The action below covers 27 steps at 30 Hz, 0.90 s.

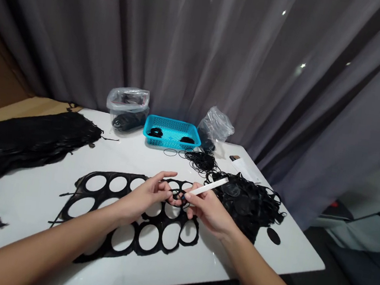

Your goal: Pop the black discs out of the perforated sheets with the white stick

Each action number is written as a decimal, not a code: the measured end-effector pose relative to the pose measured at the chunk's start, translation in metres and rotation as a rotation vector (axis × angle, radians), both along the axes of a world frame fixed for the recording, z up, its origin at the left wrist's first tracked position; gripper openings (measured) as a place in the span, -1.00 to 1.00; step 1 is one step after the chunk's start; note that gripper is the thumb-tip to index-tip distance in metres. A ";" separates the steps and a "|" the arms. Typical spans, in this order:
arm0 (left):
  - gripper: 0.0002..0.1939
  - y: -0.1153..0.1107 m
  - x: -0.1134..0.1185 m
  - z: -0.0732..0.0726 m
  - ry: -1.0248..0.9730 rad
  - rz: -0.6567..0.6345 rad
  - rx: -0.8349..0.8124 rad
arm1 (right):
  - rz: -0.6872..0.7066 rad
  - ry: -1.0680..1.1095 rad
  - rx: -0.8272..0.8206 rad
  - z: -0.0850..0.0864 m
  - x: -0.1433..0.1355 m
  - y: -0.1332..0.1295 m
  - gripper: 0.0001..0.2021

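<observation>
Over the middle of the table, my left hand [158, 190] pinches a thin black rubber ring [180, 192] between thumb and fingers. My right hand [204, 206] is closed around a slim white-handled tool [209, 185], its handle slanting up to the right. The tool's tip meets the ring near my left fingertips, but fingers hide its exact shape. Beneath both hands lies a black rubber sheet [143, 216] with rows of large round holes, the white tabletop showing through them.
A blue basket [172, 144] holding black rings stands at the back between two clear plastic bags [128, 99] [218, 123]. Loose rings [203, 161] lie before it. Black scraps [245, 201] are heaped right, near a black disc [273, 236]. Stacked black sheets [32, 138] cover the left.
</observation>
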<state>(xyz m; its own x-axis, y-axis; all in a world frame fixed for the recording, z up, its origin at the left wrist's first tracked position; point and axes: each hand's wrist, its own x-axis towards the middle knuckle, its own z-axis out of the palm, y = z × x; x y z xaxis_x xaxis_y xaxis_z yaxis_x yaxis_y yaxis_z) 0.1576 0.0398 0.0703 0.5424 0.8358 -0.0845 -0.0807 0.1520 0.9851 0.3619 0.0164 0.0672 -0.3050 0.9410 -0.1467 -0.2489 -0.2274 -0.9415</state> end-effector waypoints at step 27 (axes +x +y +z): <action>-0.62 0.003 -0.009 -0.038 0.461 -0.019 0.582 | 0.053 0.301 -0.200 -0.031 -0.004 -0.003 -0.62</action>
<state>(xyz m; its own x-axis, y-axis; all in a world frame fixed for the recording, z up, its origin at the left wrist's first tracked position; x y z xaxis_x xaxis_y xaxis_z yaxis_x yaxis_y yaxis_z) 0.1484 0.0424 0.0325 0.5739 0.8057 0.1465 0.3579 -0.4076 0.8401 0.3574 0.0133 0.0361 -0.4101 0.8844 -0.2228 -0.4906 -0.4199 -0.7636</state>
